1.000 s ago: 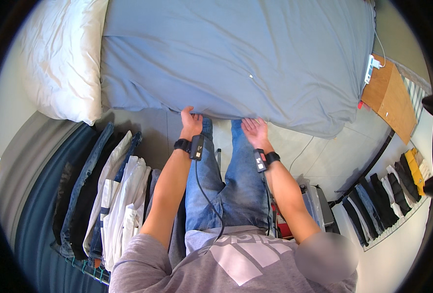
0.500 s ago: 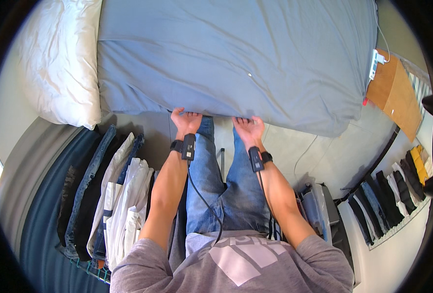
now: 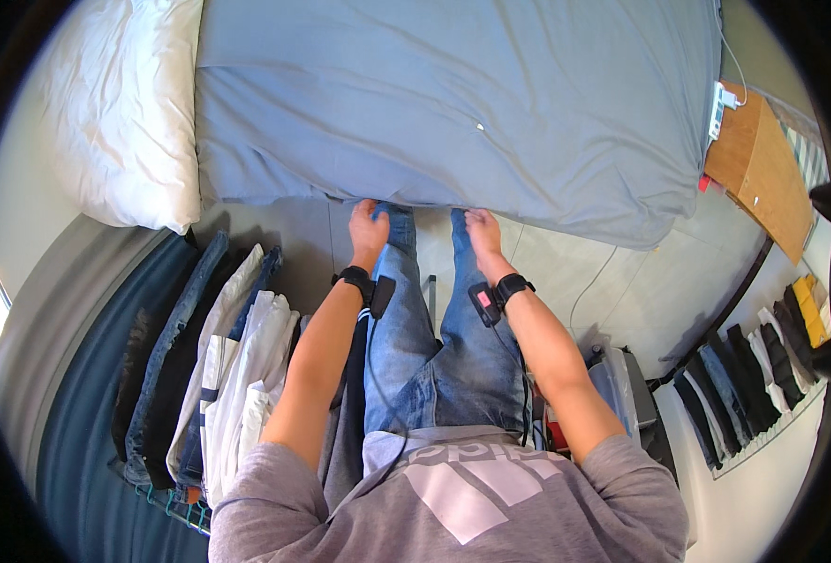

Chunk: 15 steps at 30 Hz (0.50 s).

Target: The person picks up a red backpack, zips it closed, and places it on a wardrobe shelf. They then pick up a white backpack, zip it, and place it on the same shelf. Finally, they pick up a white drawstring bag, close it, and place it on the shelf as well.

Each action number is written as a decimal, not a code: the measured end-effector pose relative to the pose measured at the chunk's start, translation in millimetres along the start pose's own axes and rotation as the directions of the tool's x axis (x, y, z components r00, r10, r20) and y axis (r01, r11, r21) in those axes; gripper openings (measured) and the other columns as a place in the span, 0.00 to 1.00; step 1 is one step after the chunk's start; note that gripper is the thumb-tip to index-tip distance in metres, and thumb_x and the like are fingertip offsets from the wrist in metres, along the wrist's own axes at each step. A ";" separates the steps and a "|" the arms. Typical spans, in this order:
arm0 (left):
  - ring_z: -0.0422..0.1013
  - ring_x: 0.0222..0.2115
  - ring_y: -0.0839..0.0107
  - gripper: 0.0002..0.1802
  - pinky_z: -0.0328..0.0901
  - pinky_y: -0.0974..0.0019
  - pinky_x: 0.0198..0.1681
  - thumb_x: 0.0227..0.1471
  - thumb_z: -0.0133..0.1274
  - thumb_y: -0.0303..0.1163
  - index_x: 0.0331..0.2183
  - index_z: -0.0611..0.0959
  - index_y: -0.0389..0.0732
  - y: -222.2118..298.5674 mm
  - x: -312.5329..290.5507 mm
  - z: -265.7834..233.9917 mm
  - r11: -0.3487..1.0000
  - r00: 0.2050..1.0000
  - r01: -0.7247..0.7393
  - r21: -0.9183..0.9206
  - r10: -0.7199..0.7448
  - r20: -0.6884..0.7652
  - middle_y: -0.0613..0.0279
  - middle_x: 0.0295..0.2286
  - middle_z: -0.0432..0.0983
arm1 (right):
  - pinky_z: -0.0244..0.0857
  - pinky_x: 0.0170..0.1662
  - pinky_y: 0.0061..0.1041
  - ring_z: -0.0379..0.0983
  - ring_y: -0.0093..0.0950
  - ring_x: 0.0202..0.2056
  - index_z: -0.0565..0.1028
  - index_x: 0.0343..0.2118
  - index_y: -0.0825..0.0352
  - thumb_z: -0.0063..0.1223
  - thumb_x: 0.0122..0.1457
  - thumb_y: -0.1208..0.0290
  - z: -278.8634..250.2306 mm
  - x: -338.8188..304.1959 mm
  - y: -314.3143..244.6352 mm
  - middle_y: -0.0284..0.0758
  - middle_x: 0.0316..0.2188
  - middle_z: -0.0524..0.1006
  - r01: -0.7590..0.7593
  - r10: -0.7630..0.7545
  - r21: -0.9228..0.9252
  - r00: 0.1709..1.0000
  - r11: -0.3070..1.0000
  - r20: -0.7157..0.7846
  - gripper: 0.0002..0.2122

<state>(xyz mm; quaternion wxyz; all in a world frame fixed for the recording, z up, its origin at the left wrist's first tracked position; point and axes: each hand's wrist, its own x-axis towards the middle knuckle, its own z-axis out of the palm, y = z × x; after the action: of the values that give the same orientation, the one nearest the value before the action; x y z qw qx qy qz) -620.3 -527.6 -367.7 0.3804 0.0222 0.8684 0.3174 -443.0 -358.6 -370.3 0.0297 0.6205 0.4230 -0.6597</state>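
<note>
A grey-blue bedsheet [image 3: 434, 103] covers the bed, wrinkled, with its near edge hanging down in front of me. At that edge, left of the middle, my left hand [image 3: 369, 231] is closed, its fingertips on the hem. A short way to the right, my right hand [image 3: 484, 235] is also closed, its curled fingers pinching the same hem. Between and below the hands are my jeans-clad legs. Each wrist carries a black strap with a small cabled box. A small white speck [image 3: 480, 127] lies on the sheet.
A white pillow or quilt [image 3: 125, 113] covers the bed's left end. Hanging clothes [image 3: 237, 375] crowd the left side, beside a curtain [image 3: 87, 375]. On the right are a power strip [image 3: 717, 111], a brown board [image 3: 763, 169], a loose cable [image 3: 580, 298] and another clothes row [image 3: 744, 375].
Both hands have turned over from palms up under the sheet's edge to closed fingers at the hem. The left hand has shifted slightly right. The view has moved a little.
</note>
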 end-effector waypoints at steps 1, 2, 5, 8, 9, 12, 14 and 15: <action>0.72 0.47 0.55 0.25 0.67 0.52 0.49 0.47 0.51 0.27 0.51 0.76 0.36 -3.4 -6.8 2.0 0.957 0.981 -0.189 0.222 0.192 0.009 0.50 0.49 0.73 | 0.66 0.57 0.41 0.71 0.43 0.53 0.72 0.48 0.70 0.51 0.54 0.76 -4.2 -2.2 -0.5 0.43 0.48 0.76 0.213 -0.208 -0.393 0.977 0.895 0.055 0.17; 0.71 0.49 0.53 0.26 0.67 0.50 0.50 0.47 0.52 0.27 0.51 0.76 0.36 -5.2 -14.2 4.5 0.830 0.936 -0.338 0.444 0.346 0.066 0.49 0.50 0.73 | 0.68 0.54 0.42 0.72 0.43 0.51 0.73 0.47 0.70 0.51 0.53 0.77 -9.3 -5.1 -2.0 0.42 0.45 0.77 0.391 -0.383 -0.700 0.906 0.597 0.180 0.17; 0.60 0.61 0.52 0.33 0.56 0.49 0.62 0.46 0.53 0.30 0.56 0.71 0.34 -2.0 -31.2 17.1 0.719 0.909 -0.415 0.557 0.357 0.217 0.46 0.56 0.67 | 0.61 0.61 0.38 0.66 0.45 0.58 0.67 0.58 0.72 0.50 0.52 0.77 -15.3 -14.6 -7.5 0.47 0.55 0.71 0.602 -0.435 -0.742 0.776 0.294 0.457 0.26; 0.55 0.64 0.53 0.36 0.49 0.49 0.67 0.47 0.53 0.31 0.58 0.68 0.31 5.7 -39.7 29.1 0.639 0.889 -0.445 0.627 0.398 0.225 0.46 0.59 0.64 | 0.55 0.66 0.39 0.61 0.44 0.63 0.62 0.62 0.73 0.49 0.51 0.77 -11.2 -22.5 -8.9 0.49 0.61 0.65 0.669 -0.426 -0.727 0.709 0.155 0.562 0.31; 0.54 0.64 0.53 0.37 0.47 0.50 0.68 0.47 0.53 0.32 0.58 0.67 0.31 7.3 -39.9 31.4 0.625 0.903 -0.423 0.657 0.352 0.247 0.46 0.59 0.63 | 0.53 0.66 0.40 0.60 0.43 0.63 0.62 0.62 0.73 0.50 0.51 0.76 -7.8 -24.5 -7.8 0.49 0.61 0.65 0.655 -0.412 -0.740 0.723 0.154 0.554 0.31; 0.54 0.65 0.54 0.38 0.43 0.50 0.70 0.47 0.54 0.33 0.59 0.67 0.31 8.5 -34.9 34.1 0.538 0.896 -0.432 0.724 0.344 0.280 0.46 0.60 0.62 | 0.52 0.67 0.43 0.61 0.41 0.63 0.62 0.62 0.73 0.50 0.51 0.75 4.3 -26.3 -3.6 0.48 0.61 0.66 0.617 -0.440 -0.777 0.735 0.121 0.515 0.31; 0.56 0.64 0.55 0.37 0.44 0.46 0.68 0.46 0.55 0.34 0.58 0.68 0.31 8.5 -28.7 34.5 0.519 0.888 -0.440 0.733 0.374 0.269 0.47 0.59 0.65 | 0.52 0.66 0.44 0.61 0.41 0.62 0.63 0.61 0.72 0.51 0.51 0.74 12.6 -23.5 -2.5 0.48 0.59 0.67 0.573 -0.453 -0.812 0.755 0.108 0.473 0.31; 0.57 0.63 0.53 0.37 0.45 0.44 0.68 0.46 0.55 0.33 0.58 0.68 0.30 9.5 -26.1 35.5 0.507 0.880 -0.449 0.735 0.394 0.266 0.46 0.58 0.66 | 0.52 0.66 0.44 0.62 0.40 0.61 0.63 0.60 0.72 0.51 0.51 0.74 15.7 -21.6 -2.5 0.47 0.58 0.68 0.545 -0.436 -0.831 0.778 0.109 0.453 0.30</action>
<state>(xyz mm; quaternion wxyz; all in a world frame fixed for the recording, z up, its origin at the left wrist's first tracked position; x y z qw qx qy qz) -579.8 -508.3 -363.5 0.2709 0.4052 0.8731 -0.0086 -452.0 -376.8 -352.8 0.1841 0.2732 0.9005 -0.2837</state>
